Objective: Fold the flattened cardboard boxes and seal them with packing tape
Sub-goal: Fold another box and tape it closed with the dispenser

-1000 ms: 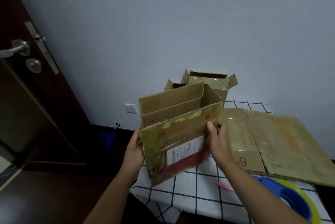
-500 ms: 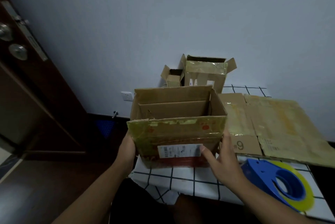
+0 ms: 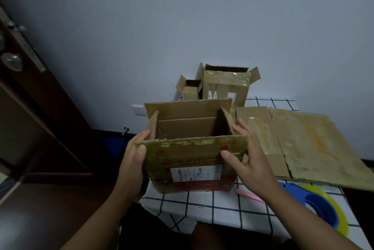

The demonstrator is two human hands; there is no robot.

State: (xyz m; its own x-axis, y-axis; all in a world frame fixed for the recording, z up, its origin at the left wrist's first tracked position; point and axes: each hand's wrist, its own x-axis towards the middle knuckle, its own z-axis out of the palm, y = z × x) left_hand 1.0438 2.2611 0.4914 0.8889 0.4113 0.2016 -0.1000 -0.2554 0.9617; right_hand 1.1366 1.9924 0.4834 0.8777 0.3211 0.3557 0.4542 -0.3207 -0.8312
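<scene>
Now that the worn brown cardboard box with the white shipping label [image 3: 192, 156] sits square and upright at the near-left corner of the table with the black-gridded white cloth [image 3: 212, 207], where a second ago it was tilted and skewed in the air, it has gone from a half-collapsed sleeve to an open rectangular tube. Its four top flaps stand up, so I judge the next step to be folding them in before taping.

The left hand [image 3: 132, 160] grips the box's left wall, thumb on the front flap and fingers [image 3: 144, 135] curled round the side flap. The right hand [image 3: 248, 154] brackets the right wall with fingers spread wide and nearly straight, thumb touching the front face.

The box's left side stands at the table edge, with the dark floor and the brown wooden door [image 3: 30, 108] beyond, so a push leftward could tip it off. Just beside it on the right lies a large flattened cardboard sheet [image 3: 303, 144], overhanging the table's right side. Two smaller open cardboard boxes [image 3: 220, 85] stand against the wall behind. The blue tape dispenser with its yellow roll [image 3: 321, 207] and a pink stick-like thing [image 3: 250, 195] lie near the right forearm, within easy reach.
</scene>
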